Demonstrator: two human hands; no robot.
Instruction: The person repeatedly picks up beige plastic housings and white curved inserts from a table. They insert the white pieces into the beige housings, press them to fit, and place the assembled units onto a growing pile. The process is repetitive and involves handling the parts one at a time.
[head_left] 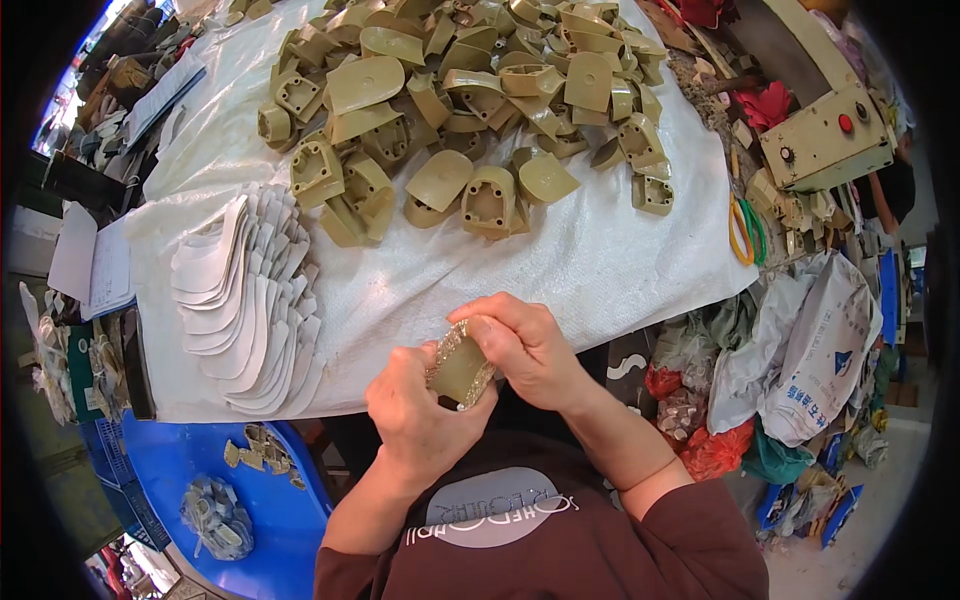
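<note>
Maroon shirt (600,540) nearest, at the wearer's side of the heap of olive pieces (370,82), which serves as landmark. Between shirt and heap: one olive piece (462,375), held up near the front edge of the desk, which is draped in a white sheet (430,275). Left hand (412,408) pinches its left and lower sides; right hand (528,350) grips its upper right edge, thumb pressed on. Rim shows a glittery, crumpled-looking band; material probably foil-like, too small to be certain. Left of heap and nearer the wearer: overlapping stack of white curved pieces (225,325). Farther that way, lower: blue tub (285,515) with a clear bag (217,520). Right of heap: beige control box (825,145), red button.
</note>
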